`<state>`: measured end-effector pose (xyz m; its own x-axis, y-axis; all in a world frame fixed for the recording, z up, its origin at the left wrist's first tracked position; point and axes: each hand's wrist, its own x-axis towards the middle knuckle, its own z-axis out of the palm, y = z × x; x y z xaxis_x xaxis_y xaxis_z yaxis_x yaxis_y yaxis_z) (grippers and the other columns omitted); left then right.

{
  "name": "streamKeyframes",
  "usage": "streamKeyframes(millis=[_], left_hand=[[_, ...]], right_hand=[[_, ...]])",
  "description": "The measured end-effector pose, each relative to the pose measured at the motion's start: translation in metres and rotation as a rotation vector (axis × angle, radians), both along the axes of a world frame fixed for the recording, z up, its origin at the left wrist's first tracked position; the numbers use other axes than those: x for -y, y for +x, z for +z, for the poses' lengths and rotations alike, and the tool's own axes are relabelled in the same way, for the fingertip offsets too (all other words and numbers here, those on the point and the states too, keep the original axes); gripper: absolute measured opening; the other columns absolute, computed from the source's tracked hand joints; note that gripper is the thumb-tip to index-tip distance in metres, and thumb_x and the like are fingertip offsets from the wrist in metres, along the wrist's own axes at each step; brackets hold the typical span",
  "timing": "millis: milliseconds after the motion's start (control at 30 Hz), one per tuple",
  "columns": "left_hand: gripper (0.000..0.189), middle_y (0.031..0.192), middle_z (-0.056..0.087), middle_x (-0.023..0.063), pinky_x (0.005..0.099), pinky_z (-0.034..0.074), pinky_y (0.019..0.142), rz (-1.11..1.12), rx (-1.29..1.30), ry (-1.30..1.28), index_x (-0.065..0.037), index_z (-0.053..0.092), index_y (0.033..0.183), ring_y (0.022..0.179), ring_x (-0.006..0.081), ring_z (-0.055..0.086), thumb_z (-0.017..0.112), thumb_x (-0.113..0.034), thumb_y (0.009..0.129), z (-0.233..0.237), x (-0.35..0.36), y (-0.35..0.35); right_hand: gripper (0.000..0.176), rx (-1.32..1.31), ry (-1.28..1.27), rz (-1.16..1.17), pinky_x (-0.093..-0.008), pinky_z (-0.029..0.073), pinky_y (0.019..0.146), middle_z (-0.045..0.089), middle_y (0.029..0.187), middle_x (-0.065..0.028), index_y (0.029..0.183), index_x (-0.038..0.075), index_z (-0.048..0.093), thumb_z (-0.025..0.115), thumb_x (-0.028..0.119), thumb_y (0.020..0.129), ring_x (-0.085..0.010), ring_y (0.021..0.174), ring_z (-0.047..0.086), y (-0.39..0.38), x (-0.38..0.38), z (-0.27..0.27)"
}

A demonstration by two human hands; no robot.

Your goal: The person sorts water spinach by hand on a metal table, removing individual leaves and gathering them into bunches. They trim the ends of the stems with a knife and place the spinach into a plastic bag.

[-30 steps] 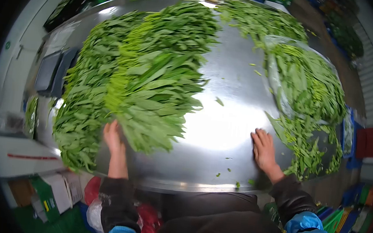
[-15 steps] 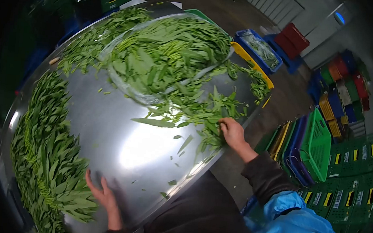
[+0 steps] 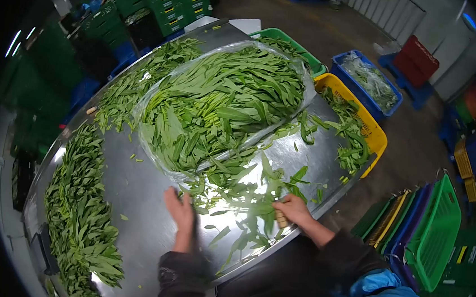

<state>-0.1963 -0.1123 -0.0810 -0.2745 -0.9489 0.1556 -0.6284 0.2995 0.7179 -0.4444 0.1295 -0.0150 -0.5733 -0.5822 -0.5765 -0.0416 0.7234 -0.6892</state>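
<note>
My left hand (image 3: 181, 214) is held over the metal table (image 3: 149, 197), fingers stretched out and thumb apart, just below the clear plastic bag (image 3: 146, 143). It holds nothing. Near the table's front edge, my right hand (image 3: 295, 210) is closed around a tan wooden handle (image 3: 281, 219); what the handle belongs to is hidden. Loose green leaves (image 3: 248, 223), blurred by motion, lie and hang beside this hand. Long leafy greens with cut stems (image 3: 231, 91) fill the bag. A long row of leafy greens (image 3: 77, 202) lies along the table's left side.
A yellow crate (image 3: 372, 132), a green crate (image 3: 308, 55) and a blue crate of bagged greens (image 3: 368, 83) stand beyond the table's right end. Nested crates (image 3: 434, 233) stand at the right. Another small wooden handle (image 3: 92, 111) lies at the far edge.
My left hand has left the row of greens and moved right, towards the bag. My right hand is nearer the front edge, and the wooden handle now shows in it. The view has shifted.
</note>
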Motion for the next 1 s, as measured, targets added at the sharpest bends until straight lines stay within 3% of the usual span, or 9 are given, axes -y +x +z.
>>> streamKeyframes(millis=[33, 133, 233, 400, 567, 700, 867, 967, 1000], left_hand=[[0.054, 0.136, 0.041, 0.0264, 0.0436, 0.023, 0.110, -0.001, 0.009, 0.010, 0.006, 0.041, 0.132, 0.130, 0.0404, 0.034, 0.059, -0.019, 0.087, 0.004, -0.019, -0.025], [0.059, 0.136, 0.042, 0.0245, 0.0428, 0.026, 0.109, -0.176, -0.177, 0.122, 0.001, 0.042, 0.134, 0.129, 0.0373, 0.037, 0.063, -0.016, 0.081, 0.007, -0.088, -0.092], [0.050, 0.137, 0.045, 0.0220, 0.0370, 0.031, 0.107, -0.519, -0.265, 0.464, -0.002, 0.042, 0.135, 0.131, 0.0326, 0.039, 0.052, -0.024, 0.092, 0.035, -0.129, -0.126], [0.026, 0.103, 0.065, 0.0127, 0.0329, 0.045, 0.091, -0.116, -0.316, 0.343, 0.001, 0.062, 0.108, 0.098, 0.0234, 0.060, 0.058, -0.014, 0.087, 0.055, -0.097, -0.066], [0.013, 0.087, 0.064, 0.0071, 0.0257, 0.048, 0.076, 0.163, -0.522, 0.285, 0.000, 0.061, 0.098, 0.085, 0.0149, 0.062, 0.060, -0.003, 0.085, 0.063, -0.067, 0.062], [0.016, 0.085, 0.063, 0.0099, 0.0260, 0.050, 0.067, 0.266, -0.448, 0.346, 0.003, 0.058, 0.101, 0.074, 0.0171, 0.064, 0.058, 0.000, 0.085, 0.060, -0.080, 0.140], [0.014, 0.085, 0.064, 0.0087, 0.0252, 0.049, 0.071, 0.368, -0.623, 0.544, 0.003, 0.058, 0.100, 0.077, 0.0140, 0.061, 0.058, -0.001, 0.086, 0.069, -0.096, 0.128], [0.015, 0.081, 0.065, 0.0086, 0.0253, 0.051, 0.069, 0.379, -0.692, 0.569, 0.003, 0.058, 0.102, 0.075, 0.0146, 0.063, 0.056, 0.000, 0.087, 0.061, -0.096, 0.102], [0.016, 0.083, 0.065, 0.0091, 0.0250, 0.051, 0.070, 0.312, -0.620, 0.517, 0.003, 0.058, 0.102, 0.075, 0.0150, 0.063, 0.055, 0.000, 0.087, 0.063, -0.092, 0.092]], right_hand=[[0.039, 0.287, -0.082, -0.267, -0.0324, 0.049, 0.053, 0.061, 0.067, -0.0099, 0.112, 0.001, 0.056, 0.062, 0.025, 0.083, -0.0215, 0.060, 0.062, -0.006, -0.004, -0.001], [0.042, 0.380, -0.491, -0.600, -0.0252, 0.043, 0.045, 0.055, 0.072, -0.0047, 0.127, 0.006, 0.042, 0.056, 0.019, 0.089, -0.0121, 0.055, 0.055, -0.023, -0.016, 0.007], [0.040, 0.470, -0.611, -0.575, -0.0238, 0.040, 0.041, 0.054, 0.079, -0.0058, 0.129, 0.008, 0.039, 0.052, 0.021, 0.093, -0.0092, 0.052, 0.050, -0.018, -0.009, 0.037], [0.042, 0.780, -0.583, -0.275, -0.0225, 0.043, 0.044, 0.059, 0.080, -0.0016, 0.131, 0.013, 0.043, 0.045, 0.035, 0.096, -0.0092, 0.056, 0.053, 0.056, 0.005, -0.020], [0.038, 0.501, -0.360, 0.205, -0.0216, 0.043, 0.049, 0.066, 0.083, -0.0030, 0.124, 0.003, 0.054, 0.056, 0.025, 0.093, -0.0063, 0.058, 0.054, 0.085, 0.019, -0.035], [0.040, 0.267, -0.327, -0.031, -0.0229, 0.047, 0.044, 0.068, 0.082, -0.0069, 0.123, -0.001, 0.053, 0.060, 0.021, 0.090, -0.0081, 0.047, 0.055, -0.018, 0.015, -0.047], [0.027, -0.064, -0.471, -0.286, -0.0214, 0.042, 0.046, 0.064, 0.074, -0.0030, 0.112, 0.001, 0.058, 0.056, 0.018, 0.091, -0.0065, 0.052, 0.053, -0.138, 0.005, -0.039], [0.030, -0.368, -0.365, 0.159, -0.0271, 0.047, 0.062, 0.062, 0.073, -0.0021, 0.108, 0.000, 0.061, 0.062, 0.022, 0.087, -0.0100, 0.065, 0.055, -0.104, 0.003, -0.004], [0.036, -0.425, -0.290, 0.248, -0.0355, 0.051, 0.070, 0.066, 0.086, -0.0135, 0.108, 0.007, 0.064, 0.063, 0.034, 0.084, -0.0265, 0.076, 0.064, -0.092, -0.002, -0.019]])
